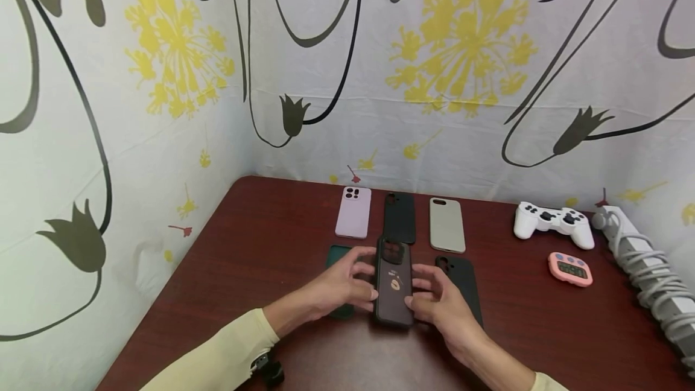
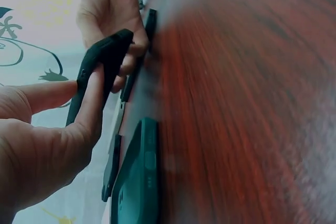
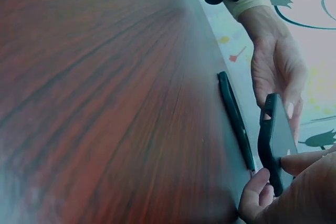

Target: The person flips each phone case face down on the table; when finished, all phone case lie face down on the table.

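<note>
A dark phone case (image 1: 394, 300) with a square camera opening and a small print on its back is held between both hands, raised above the table. My left hand (image 1: 343, 282) grips its left edge between thumb and fingers. On the opposite edge my right hand (image 1: 441, 303) pinches it, thumb on the back and fingers at the side. In the right wrist view, light shows through a cutout in the rim of the dark phone case (image 3: 269, 140). A green phone case (image 2: 149, 182) lies partly hidden below the left hand. Beside the right hand lies a black phone case (image 1: 466, 282).
Behind the hands lie a lilac phone case (image 1: 353, 216), another black phone case (image 1: 399, 219) and a pale grey phone case (image 1: 447, 228). At the right are a white game controller (image 1: 554, 222), a pink timer (image 1: 570, 269) and a cord-wrapped power strip (image 1: 646, 264). Patterned cloth borders the table (image 1: 260, 228).
</note>
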### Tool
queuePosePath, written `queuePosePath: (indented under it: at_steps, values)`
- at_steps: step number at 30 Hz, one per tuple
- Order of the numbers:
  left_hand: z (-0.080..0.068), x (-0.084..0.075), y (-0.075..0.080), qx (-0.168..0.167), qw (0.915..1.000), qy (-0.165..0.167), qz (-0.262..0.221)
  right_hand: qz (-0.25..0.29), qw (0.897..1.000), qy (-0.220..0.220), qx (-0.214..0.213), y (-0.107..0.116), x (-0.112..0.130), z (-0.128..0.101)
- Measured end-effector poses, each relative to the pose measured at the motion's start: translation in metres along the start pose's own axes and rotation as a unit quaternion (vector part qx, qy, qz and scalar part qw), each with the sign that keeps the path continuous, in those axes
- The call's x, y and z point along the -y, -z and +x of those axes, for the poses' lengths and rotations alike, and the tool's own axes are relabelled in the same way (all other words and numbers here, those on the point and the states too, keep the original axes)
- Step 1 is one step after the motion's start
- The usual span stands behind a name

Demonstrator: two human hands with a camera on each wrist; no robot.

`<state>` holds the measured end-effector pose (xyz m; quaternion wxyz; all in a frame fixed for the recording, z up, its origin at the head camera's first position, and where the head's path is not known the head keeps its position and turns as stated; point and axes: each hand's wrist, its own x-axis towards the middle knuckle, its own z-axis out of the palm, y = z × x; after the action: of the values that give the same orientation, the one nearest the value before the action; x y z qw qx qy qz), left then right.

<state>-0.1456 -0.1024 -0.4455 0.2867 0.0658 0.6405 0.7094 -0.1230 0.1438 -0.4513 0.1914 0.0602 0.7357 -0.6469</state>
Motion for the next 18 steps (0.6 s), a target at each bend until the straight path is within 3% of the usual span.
queuePosePath:
  at_steps: [4, 9, 18]
  values:
    - [0.005, 0.001, 0.000, -0.017, 0.9977, -0.015, 0.063, -0.006, 1.000, 0.014, -0.012, 0.003, 0.001, 0.002]
    - [0.012, 0.001, -0.004, -0.042, 0.9888, -0.024, 0.141, -0.016, 0.999, 0.028, -0.014, 0.007, 0.006, 0.006]
    - [0.018, 0.002, -0.014, -0.066, 0.9596, -0.026, 0.272, -0.084, 0.995, 0.045, 0.000, 0.010, 0.009, 0.013]
